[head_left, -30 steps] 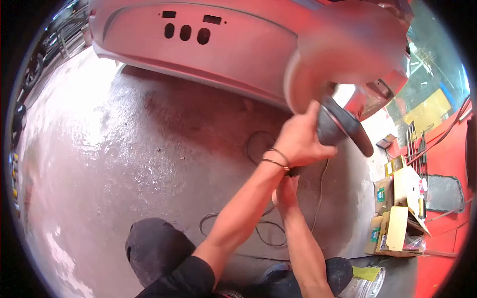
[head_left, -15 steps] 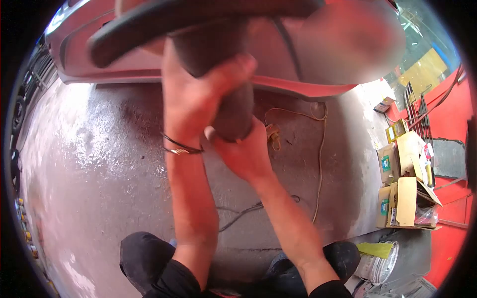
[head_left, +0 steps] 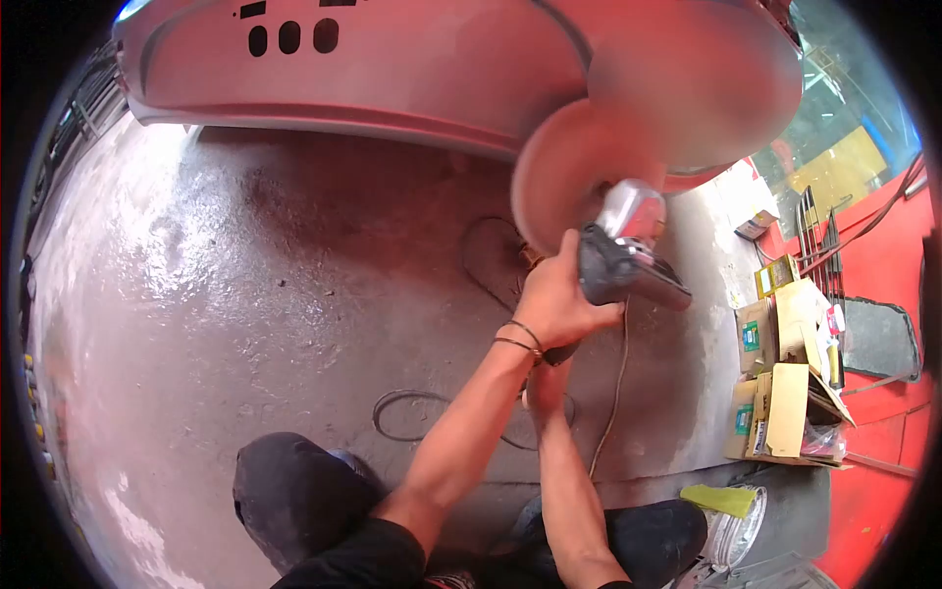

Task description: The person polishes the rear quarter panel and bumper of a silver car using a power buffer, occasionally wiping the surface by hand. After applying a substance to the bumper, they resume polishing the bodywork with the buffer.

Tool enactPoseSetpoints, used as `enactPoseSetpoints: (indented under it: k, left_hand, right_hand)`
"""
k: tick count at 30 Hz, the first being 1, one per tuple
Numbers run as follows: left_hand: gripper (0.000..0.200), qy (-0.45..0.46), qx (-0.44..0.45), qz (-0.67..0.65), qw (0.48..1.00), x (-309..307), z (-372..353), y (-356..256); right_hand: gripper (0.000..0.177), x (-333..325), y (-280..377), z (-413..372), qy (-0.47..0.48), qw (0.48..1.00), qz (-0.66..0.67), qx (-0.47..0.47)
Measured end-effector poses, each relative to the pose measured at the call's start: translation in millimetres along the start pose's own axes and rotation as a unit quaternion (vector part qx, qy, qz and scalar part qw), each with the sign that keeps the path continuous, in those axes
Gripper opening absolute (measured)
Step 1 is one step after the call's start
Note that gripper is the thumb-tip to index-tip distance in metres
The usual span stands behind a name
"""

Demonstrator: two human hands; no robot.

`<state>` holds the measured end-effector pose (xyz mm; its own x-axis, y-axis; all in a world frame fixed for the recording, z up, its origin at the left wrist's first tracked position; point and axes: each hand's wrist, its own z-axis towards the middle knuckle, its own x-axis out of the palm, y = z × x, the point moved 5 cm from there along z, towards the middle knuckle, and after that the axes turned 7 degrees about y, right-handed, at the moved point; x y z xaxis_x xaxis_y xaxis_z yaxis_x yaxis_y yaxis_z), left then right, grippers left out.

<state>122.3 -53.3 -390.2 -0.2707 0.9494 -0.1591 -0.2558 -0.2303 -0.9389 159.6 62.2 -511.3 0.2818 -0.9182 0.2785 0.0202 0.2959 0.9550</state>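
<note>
A power polisher (head_left: 628, 236) with a silver-and-red head and black body is held out in front of me, right of centre. Its large round pad (head_left: 554, 172) overlaps the lower edge of a reddish-grey car body panel (head_left: 412, 79) in this view. My left hand (head_left: 564, 304), with a dark band at the wrist, is closed round the tool's black body just behind the head. Lower down, my right hand (head_left: 546, 388) grips the rear handle, its fingers largely hidden behind the left wrist. A blurred patch covers the panel's right part.
Dark cable (head_left: 412, 395) loops across the shiny floor, and a thinner cord (head_left: 620, 393) runs beside it. Open cardboard boxes (head_left: 790, 407) and a white bucket (head_left: 741, 530) with a yellow-green cloth (head_left: 719, 499) stand at right. My knees (head_left: 294, 496) are bent below.
The polisher has swung away from close before my face, down and to the right. Its pad and head now show, and both hands have moved right with it.
</note>
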Motion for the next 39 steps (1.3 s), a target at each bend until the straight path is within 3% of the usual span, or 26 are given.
enactPoseSetpoints:
  k: [3,5,7,9,13,14,18,21,23,27,30,33,35,39]
  left_hand:
    - [0.094,-0.058,0.019,-0.144,0.988,-6.6,-19.0,37.1]
    - [0.076,-0.03,0.021,-0.264,0.964,-30.2,-27.7,37.1]
    - [0.063,-0.028,0.004,-0.344,0.938,-43.2,-31.2,34.2]
    - [0.063,-0.041,0.026,-0.29,0.956,-51.0,-32.0,21.1]
    - [0.06,0.009,0.035,-0.277,0.96,-38.5,-20.9,15.5]
    - [0.057,-0.011,0.051,-0.301,0.952,-35.7,-20.1,12.0]
    - [0.049,-0.084,-0.031,-0.323,0.942,-46.4,-23.6,16.4]
    - [0.048,-0.222,0.058,-0.338,0.913,-72.5,-33.8,13.9]
    - [0.054,-0.275,0.01,-0.325,0.905,-105.1,-43.6,-0.9]
    - [0.058,-0.269,0.063,-0.276,0.92,-170.6,-26.3,-2.6]
    - [0.059,-0.237,0.098,-0.249,0.934,-183.6,-8.9,-20.9]
    - [0.064,-0.157,0.135,-0.238,0.949,-165.9,0.5,-48.7]
    - [0.085,-0.15,0.099,-0.163,0.97,-143.1,-1.2,-39.0]
    - [0.086,-0.115,-0.015,-0.053,0.992,-85.5,-19.8,-31.8]
  right_hand:
    - [0.046,-34.3,-23.0,-0.7,0.055,0.97,-0.234,0.04]
    - [0.036,-28.3,-23.0,4.0,0.09,0.935,-0.341,0.03]
    - [0.023,-7.8,-18.3,4.5,0.092,0.922,-0.365,-0.096]
    - [0.024,5.1,-14.1,-0.5,0.029,0.949,-0.308,-0.063]
    - [0.031,-25.8,-17.1,18.4,0.062,0.942,-0.325,-0.058]
    - [0.03,-26.0,-4.1,19.5,0.069,0.943,-0.323,-0.037]
    - [0.03,-7.5,38.0,20.4,0.114,0.924,-0.36,0.067]
    - [0.031,24.1,43.9,15.7,0.158,0.937,-0.305,0.068]
    - [0.032,63.1,56.3,13.5,0.183,0.938,-0.285,0.074]
    - [0.031,134.7,93.2,25.0,0.185,0.89,-0.413,0.057]
    - [0.024,152.6,93.3,31.9,0.168,0.919,-0.356,0.03]
    - [0.029,136.0,67.0,27.9,0.17,0.964,-0.196,0.06]
    - [0.029,115.7,53.5,15.3,0.155,0.972,-0.143,0.101]
    - [0.028,57.7,27.4,-17.3,0.096,0.982,-0.077,0.144]
